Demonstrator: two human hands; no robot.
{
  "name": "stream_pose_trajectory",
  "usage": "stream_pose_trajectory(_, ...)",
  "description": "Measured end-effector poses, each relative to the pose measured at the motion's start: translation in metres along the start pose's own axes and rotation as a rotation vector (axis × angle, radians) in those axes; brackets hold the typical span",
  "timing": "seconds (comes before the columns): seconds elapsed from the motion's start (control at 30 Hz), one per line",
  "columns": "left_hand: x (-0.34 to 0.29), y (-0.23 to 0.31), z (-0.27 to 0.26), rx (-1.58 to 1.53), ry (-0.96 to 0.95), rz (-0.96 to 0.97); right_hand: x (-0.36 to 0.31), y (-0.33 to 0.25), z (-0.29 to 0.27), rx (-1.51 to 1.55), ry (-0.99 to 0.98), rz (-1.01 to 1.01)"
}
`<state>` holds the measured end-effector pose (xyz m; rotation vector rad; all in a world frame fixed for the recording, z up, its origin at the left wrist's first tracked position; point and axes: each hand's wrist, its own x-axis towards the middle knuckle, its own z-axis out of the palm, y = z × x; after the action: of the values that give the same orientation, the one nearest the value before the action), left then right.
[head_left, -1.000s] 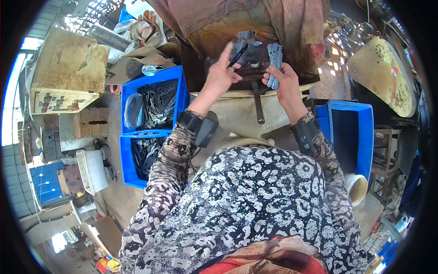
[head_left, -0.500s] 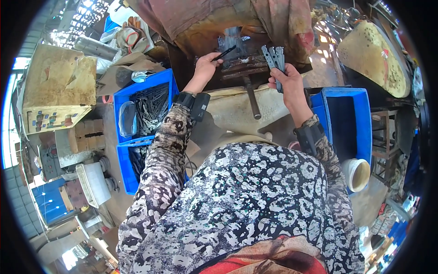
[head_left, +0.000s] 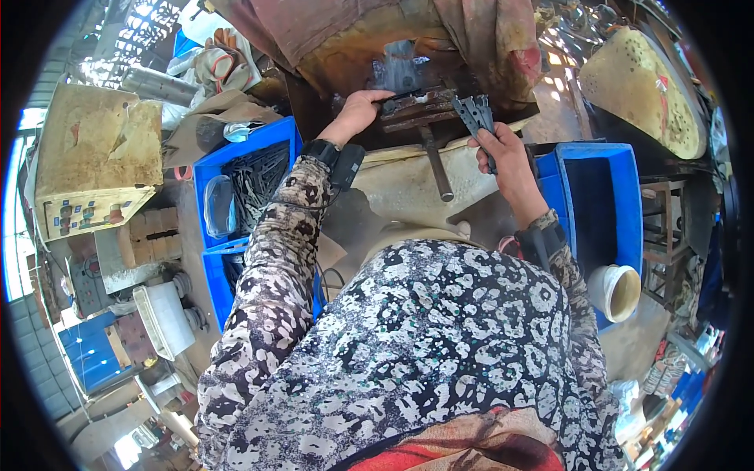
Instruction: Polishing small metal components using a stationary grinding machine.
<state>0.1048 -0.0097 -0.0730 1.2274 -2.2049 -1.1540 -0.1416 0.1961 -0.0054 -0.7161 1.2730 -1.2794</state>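
My left hand (head_left: 357, 115) is closed on one end of a thin dark metal strip (head_left: 403, 96), whose far end lies at the left part of a dark metal clamp (head_left: 420, 118). A round bar handle (head_left: 437, 166) sticks out of the clamp toward me. To the right of it, my right hand (head_left: 507, 160) grips a fanned bunch of flat grey metal strips (head_left: 476, 118) with holes near their upper ends. The bunch stands apart from my left hand, its tips close to the clamp's right side. My fingers partly hide the lower ends of the strips.
Blue bins with many dark metal strips (head_left: 255, 184) stand at the left. On the right are a deep blue bin (head_left: 638, 204) and a cream bucket (head_left: 615, 293). Stained cloth (head_left: 345, 31) hangs behind the clamp, near a wet whitish patch (head_left: 397, 69). A control box (head_left: 94, 149) stands far left.
My left hand has moved slightly, bringing the dark strip down from a raised slant to lie nearly level at the clamp. My right hand has shifted a little right and lower with its bunch.
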Motion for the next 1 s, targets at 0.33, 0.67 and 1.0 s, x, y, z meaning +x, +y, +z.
stream_pose_trajectory(0.33,0.019,-0.005,0.001,0.297,-0.004,0.400,-0.001,-0.005,-0.001,0.067,0.036,0.010)
stream_pose_trajectory(0.67,-0.007,-0.024,-0.007,0.313,-0.015,0.340,-0.009,0.007,-0.013,0.112,0.070,0.020)
stream_pose_trajectory(1.0,0.005,-0.003,-0.003,0.324,0.029,0.414,-0.004,0.007,-0.011,0.153,0.075,0.019)
